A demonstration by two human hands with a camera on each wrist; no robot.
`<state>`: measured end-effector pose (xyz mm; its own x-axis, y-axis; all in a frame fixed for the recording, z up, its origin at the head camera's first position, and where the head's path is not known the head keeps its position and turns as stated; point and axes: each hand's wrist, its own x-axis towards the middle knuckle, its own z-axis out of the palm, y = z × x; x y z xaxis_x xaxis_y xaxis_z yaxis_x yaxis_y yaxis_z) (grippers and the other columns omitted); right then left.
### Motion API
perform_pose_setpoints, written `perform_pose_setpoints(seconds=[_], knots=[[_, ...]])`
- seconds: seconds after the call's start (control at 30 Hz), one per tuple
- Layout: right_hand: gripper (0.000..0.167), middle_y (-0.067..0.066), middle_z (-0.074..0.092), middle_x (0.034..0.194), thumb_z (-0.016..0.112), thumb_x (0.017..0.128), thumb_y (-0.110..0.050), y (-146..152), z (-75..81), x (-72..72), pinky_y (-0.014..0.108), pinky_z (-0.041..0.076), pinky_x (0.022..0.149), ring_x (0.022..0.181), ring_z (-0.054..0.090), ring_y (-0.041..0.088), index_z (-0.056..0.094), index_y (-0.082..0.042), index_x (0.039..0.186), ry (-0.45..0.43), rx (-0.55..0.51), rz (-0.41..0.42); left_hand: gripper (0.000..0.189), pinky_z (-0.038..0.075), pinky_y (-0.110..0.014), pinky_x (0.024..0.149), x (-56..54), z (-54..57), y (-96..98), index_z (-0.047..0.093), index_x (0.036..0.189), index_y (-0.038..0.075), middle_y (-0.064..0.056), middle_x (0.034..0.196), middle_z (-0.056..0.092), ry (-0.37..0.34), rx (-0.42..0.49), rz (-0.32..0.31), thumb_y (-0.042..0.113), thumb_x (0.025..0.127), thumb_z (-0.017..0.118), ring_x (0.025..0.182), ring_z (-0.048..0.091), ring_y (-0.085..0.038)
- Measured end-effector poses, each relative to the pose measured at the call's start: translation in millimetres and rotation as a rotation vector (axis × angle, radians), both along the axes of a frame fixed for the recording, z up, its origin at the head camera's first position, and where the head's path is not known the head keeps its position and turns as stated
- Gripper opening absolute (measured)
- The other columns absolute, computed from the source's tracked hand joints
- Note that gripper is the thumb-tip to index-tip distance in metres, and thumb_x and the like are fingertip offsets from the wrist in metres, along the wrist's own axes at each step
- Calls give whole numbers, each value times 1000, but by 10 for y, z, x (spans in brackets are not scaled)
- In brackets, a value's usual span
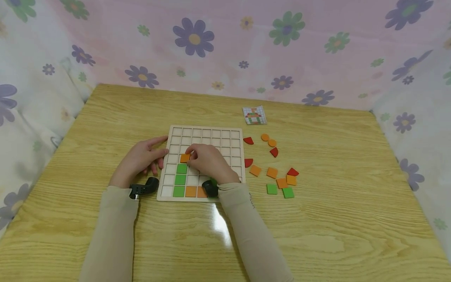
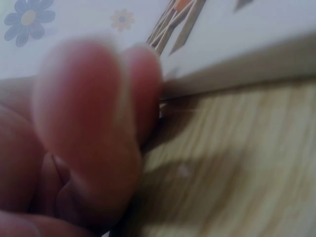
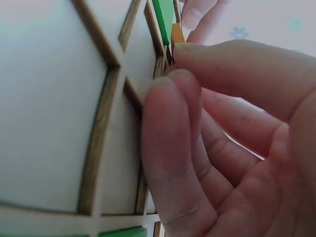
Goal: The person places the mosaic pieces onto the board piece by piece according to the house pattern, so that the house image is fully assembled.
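A wooden grid board (image 1: 206, 199) lies flat on the table. My right hand (image 1: 210, 160) is over its middle and pinches an orange square tile (image 1: 184, 158) between thumb and fingertips, at a cell in the second column. Below that tile runs a column of green square tiles (image 1: 181, 179). Beside the lowest green tile, orange square tiles (image 1: 191, 191) fill cells of the bottom row, partly covered by the right wrist's camera. My left hand (image 1: 138, 158) lies at the board's left edge, index finger and thumb touching its side, the other fingers loosely bent.
Right of the board lie red quarter-circle pieces (image 1: 274, 152), orange round pieces (image 1: 265, 137), loose orange squares (image 1: 272, 172) and green squares (image 1: 271, 189). A small pattern card (image 1: 255, 115) is behind them. A flowered cloth (image 1: 225, 58) hangs along the table's back.
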<state>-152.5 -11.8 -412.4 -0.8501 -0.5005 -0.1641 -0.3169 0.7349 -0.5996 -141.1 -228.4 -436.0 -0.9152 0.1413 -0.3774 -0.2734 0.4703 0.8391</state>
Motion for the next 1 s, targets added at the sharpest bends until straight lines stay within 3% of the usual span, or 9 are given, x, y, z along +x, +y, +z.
perform_pose_setpoints(seconds=[0.23,0.57,0.8,1.0], knots=[[19,-8,54,72,62,82,-17,-9,18,24,22,38,59,63,47,9,61,-17,101,30,10,-5,56,38,-29,37,3,29,-16,32,139,32,-14,68,60,12,-2,-40,41,88,53,48,57,-26],[22,-7,52,69,56,84,-13,-33,8,25,21,34,56,60,44,9,63,-20,103,89,37,33,57,38,-30,37,3,41,-22,31,139,31,-14,68,60,8,-4,-36,42,88,53,48,56,-25],[22,-8,53,72,56,85,-18,-34,19,17,22,36,56,61,45,9,62,-21,106,61,43,46,57,39,-30,38,1,45,-38,30,140,30,-14,69,60,10,-7,-51,41,88,52,48,56,-24],[22,-9,54,78,55,88,-27,-5,64,43,24,39,60,66,48,10,61,-22,109,23,9,35,56,38,-30,37,0,23,-10,33,138,32,-14,69,60,-2,5,-24,41,87,54,47,56,-24]])
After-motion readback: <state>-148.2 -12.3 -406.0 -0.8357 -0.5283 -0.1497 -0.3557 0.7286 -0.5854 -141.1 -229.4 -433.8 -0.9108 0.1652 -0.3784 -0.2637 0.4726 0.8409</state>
